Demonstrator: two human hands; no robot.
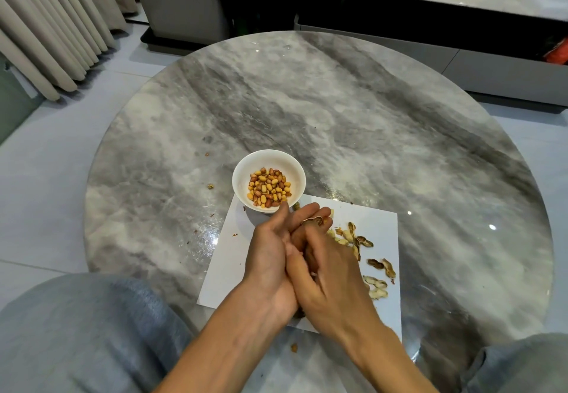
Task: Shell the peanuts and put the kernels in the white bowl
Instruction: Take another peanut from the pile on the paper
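Now we hold both hands together over the white sheet (365,223) at the near edge of the round marble table (338,116): our left hand (276,251) lies palm up with fingers stretched and relaxed, a piece of peanut shell (313,221) resting on its fingertips just beside the white bowl (268,162). Our right hand (330,279) lies across the left palm, fingers curled inward, though we cannot tell what they grip. The bowl, holding kernels (270,188), sits on the sheet's far left corner; empty shells (373,265) lie along its right edge.
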